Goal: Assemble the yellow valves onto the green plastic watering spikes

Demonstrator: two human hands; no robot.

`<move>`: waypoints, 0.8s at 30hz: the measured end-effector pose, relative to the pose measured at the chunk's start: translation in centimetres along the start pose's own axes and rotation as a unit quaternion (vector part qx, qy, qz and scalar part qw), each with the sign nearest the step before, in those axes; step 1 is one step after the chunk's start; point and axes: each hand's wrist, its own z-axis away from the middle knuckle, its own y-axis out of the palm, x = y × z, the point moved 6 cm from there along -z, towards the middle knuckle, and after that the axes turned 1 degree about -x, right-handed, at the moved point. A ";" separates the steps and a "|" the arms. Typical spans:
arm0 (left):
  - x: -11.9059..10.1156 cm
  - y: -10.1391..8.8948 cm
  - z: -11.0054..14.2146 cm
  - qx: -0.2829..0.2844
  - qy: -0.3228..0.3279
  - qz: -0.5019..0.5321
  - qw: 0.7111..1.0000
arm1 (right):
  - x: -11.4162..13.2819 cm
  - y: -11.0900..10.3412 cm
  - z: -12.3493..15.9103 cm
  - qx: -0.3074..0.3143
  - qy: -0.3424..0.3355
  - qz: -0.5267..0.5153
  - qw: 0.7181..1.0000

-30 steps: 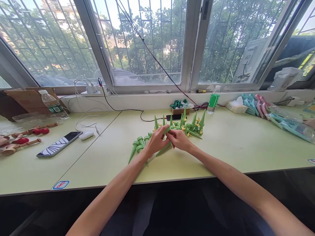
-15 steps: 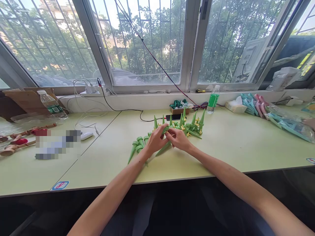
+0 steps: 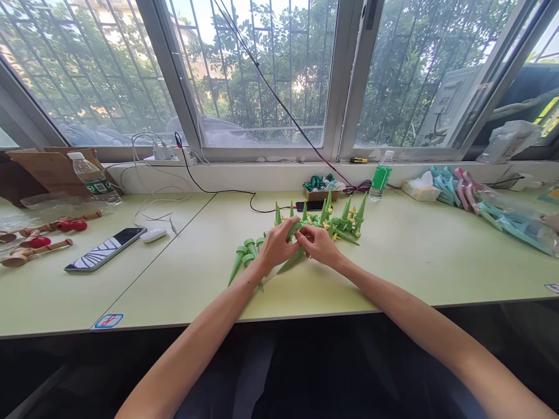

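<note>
My left hand (image 3: 279, 244) is closed around a green plastic watering spike (image 3: 293, 229), mostly covered by the fingers. The fingertips of my right hand (image 3: 321, 245) pinch at its near end and meet my left hand; a small yellow piece may be between them, too hidden to be sure. Just below the hands a green spike (image 3: 290, 263) points toward the front left. Several capped green spikes (image 3: 248, 247) lie beside my left wrist. Behind my hands, several green spikes with yellow valves (image 3: 345, 216) stand or lie in a cluster.
A black phone (image 3: 311, 206) on a cable lies behind the spikes, near a small box (image 3: 322, 192). Bottles (image 3: 381, 177), a tissue box (image 3: 420, 187) and wrapped hangers (image 3: 467, 192) stand right. Another phone (image 3: 107, 250), a white mouse (image 3: 153, 234) and wooden toys (image 3: 39, 247) lie left.
The view has shifted slightly. Both hands stay together on the green spike, with only a small movement of the right fingers. The blurred patch at left now shows as a phone.
</note>
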 end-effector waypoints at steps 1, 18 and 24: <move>0.0 0.0 0.0 -0.002 -0.001 -0.003 1.000 | 0.0 0.0 0.0 0.001 0.000 0.000 1.000; -0.1 -0.2 0.0 -0.002 0.001 -0.014 1.000 | -0.5 0.4 0.0 0.024 0.005 -0.013 1.000; -0.1 -0.2 0.0 -0.001 0.006 -0.011 1.000 | -0.6 0.5 0.0 0.018 -0.001 -0.011 1.000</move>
